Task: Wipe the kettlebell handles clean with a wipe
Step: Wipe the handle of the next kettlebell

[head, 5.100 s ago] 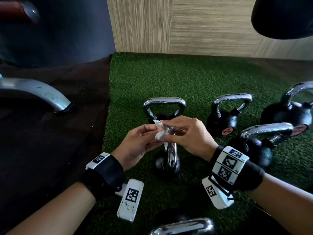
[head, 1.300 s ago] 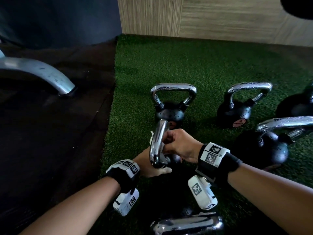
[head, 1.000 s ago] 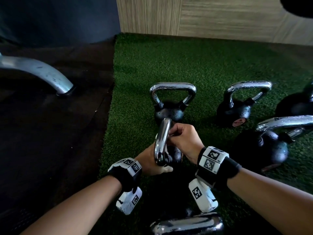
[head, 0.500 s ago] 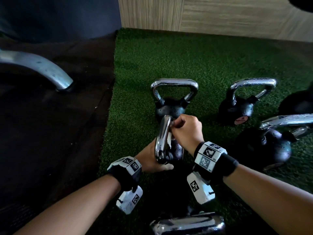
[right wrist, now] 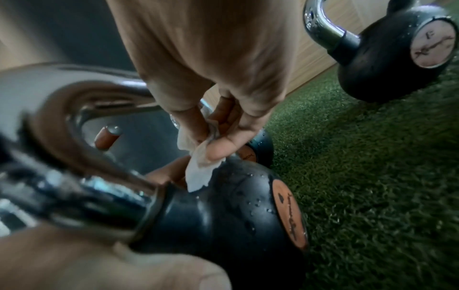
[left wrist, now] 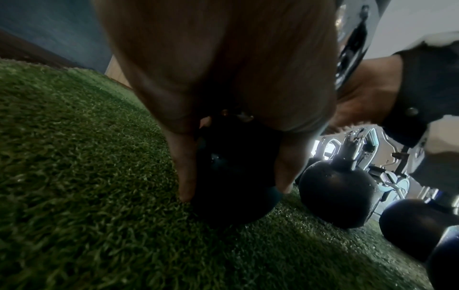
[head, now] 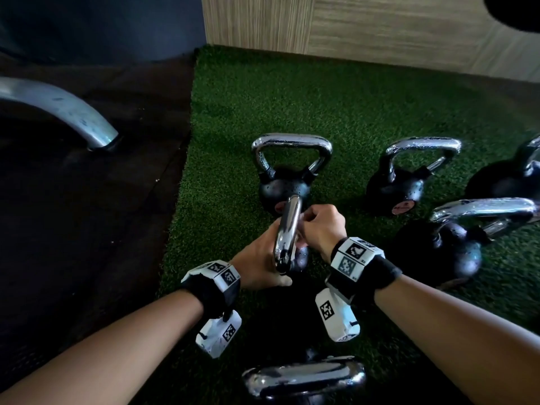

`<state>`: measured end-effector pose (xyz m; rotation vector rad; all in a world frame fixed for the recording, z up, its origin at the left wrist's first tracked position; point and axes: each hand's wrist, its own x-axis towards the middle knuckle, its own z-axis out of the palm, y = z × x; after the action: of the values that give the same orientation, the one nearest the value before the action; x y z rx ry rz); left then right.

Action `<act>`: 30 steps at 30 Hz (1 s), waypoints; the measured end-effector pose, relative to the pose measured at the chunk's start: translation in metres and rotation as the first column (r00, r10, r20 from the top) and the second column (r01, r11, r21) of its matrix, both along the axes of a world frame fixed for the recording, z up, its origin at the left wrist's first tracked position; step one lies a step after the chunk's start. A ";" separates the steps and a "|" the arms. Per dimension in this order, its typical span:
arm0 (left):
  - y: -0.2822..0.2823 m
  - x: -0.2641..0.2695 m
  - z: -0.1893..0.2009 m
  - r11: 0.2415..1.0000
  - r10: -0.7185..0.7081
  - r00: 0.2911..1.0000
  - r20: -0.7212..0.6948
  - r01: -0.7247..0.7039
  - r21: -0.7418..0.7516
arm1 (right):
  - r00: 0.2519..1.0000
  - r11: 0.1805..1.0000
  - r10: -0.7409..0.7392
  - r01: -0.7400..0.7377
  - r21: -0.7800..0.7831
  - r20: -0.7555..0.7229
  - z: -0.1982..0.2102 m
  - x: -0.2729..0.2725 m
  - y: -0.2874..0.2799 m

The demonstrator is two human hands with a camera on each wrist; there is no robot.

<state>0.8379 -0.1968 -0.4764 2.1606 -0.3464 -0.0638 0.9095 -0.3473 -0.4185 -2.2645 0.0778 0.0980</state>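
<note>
A small black kettlebell (right wrist: 223, 215) stands on the green turf (head: 292, 97), its chrome handle (head: 287, 232) edge-on to me. My left hand (head: 260, 264) grips its ball from the left, and in the left wrist view thumb and fingers wrap the ball (left wrist: 233, 176). My right hand (head: 309, 226) pinches a crumpled white wipe (right wrist: 198, 172) inside the handle loop, near where the handle's far leg meets the ball. Water drops dot the ball. In the head view my right hand mostly hides the wipe.
Several more kettlebells stand around: one just behind (head: 289, 185), two to the right (head: 403, 182) (head: 444, 249), one at the far right edge (head: 508, 176), and a handle near my body (head: 304, 375). A curved metal leg (head: 67, 112) rests on dark flooring at left. A wood wall (head: 350, 24) closes the back.
Five seconds ago both hands held the wipe above the kettlebell. Over the last second my right hand has slid the wipe farther along the handle, while the left hand kept its grip on the ball.
</note>
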 end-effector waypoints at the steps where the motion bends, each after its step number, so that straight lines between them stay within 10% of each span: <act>1: -0.001 0.000 0.003 1.000 -0.008 1.000 -0.014 0.008 0.002 | 1.000 1.000 0.017 -0.017 -0.023 0.012 0.000 -0.001 0.000; 7: 0.009 -0.009 0.042 0.978 -0.122 0.990 -0.071 0.132 0.163 | 0.966 0.966 0.241 -0.230 -0.118 0.090 0.022 -0.002 -0.019; 13: 0.000 -0.035 0.090 0.976 0.127 0.988 0.090 -0.141 0.166 | 0.751 0.729 0.634 -0.500 -0.467 0.185 0.056 0.007 -0.027; 30: 0.022 0.006 0.144 0.892 -0.133 0.986 -0.104 0.165 0.422 | 0.793 0.525 0.605 -0.461 -0.715 -0.067 0.086 -0.038 -0.063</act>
<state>0.8439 -0.1751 -0.3328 2.5558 -0.4932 -0.3338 0.8711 -0.4104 -0.3321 -2.9810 -0.8597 0.2054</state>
